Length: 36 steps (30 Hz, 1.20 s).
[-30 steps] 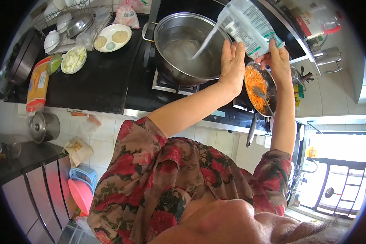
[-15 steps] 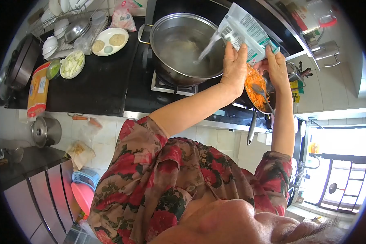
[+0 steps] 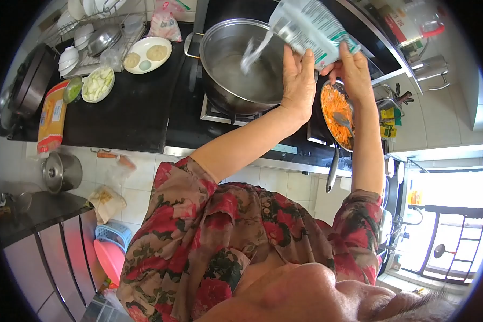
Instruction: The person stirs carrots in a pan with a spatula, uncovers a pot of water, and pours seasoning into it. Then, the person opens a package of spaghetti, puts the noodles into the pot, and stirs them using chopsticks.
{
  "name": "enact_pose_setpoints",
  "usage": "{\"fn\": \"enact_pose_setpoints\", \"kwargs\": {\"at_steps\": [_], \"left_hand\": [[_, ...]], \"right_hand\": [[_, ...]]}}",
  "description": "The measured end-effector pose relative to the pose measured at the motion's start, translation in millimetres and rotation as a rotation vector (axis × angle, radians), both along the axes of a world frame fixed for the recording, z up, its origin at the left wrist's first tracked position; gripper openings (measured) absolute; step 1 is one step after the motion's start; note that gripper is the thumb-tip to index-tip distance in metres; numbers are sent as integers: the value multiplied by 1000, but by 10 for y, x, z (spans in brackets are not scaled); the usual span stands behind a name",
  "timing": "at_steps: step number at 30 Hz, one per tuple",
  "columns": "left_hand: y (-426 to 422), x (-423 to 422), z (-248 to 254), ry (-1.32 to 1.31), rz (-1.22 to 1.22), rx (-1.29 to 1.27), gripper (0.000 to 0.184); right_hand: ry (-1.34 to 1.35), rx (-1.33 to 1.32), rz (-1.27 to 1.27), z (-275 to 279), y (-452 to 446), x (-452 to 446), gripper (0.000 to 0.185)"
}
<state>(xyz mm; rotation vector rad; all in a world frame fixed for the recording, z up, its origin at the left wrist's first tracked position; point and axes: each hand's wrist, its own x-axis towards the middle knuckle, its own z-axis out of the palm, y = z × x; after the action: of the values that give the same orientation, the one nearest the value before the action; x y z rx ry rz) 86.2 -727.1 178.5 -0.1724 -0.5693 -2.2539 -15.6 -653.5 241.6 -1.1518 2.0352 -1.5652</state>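
Observation:
A white and green printed bag [image 3: 311, 33] is tilted over a large steel pot [image 3: 236, 64], and a white stream falls from its left end into the liquid. My left hand [image 3: 299, 80] is closed on the bag's lower edge, beside the pot's right rim. Farther right, my right hand [image 3: 352, 72] grips the bag's other end, its fingers partly hidden. Just below the hands, a pan of shredded orange food [image 3: 335, 110] holds a spoon [image 3: 342, 121]; my right forearm passes close to its right side.
On the black counter [image 3: 129, 115] stand a plate with two pale dough rounds [image 3: 156, 52], a bowl of chopped pale green pieces [image 3: 97, 84] and a yellow-red packet [image 3: 52, 118]. A dish rack [image 3: 99, 59] is at the back left. The pan's handle [image 3: 333, 172] juts over the front edge.
Both hands have moved left with the bag, farther over the pot. The white stream now falls farther left and looks more scattered. More of the pan shows than half a second ago.

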Motion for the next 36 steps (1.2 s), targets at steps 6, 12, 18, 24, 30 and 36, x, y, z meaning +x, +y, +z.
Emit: {"fn": "enact_pose_setpoints", "kwargs": {"at_steps": [6, 12, 18, 24, 30, 36], "left_hand": [[-80, -11, -27, -71, -3, -14, 56], [-85, -35, -56, -61, -58, -17, 48], [-123, 39, 32, -215, -164, 53, 30], [-34, -170, -230, -295, 438, -450, 28], [156, -107, -177, -380, 917, -880, 35], [688, -124, 12, -314, 1101, -950, 27]], "right_hand": [[-6, -9, -42, -62, -75, 23, 34], [-43, -38, -102, -257, 46, 116, 37], [-215, -248, -109, -662, 266, 382, 38], [-269, -192, -192, -915, 548, 584, 50], [-184, -151, -351, -696, 963, 681, 59], [-158, -191, -334, -603, 1740, 916, 48]]}}
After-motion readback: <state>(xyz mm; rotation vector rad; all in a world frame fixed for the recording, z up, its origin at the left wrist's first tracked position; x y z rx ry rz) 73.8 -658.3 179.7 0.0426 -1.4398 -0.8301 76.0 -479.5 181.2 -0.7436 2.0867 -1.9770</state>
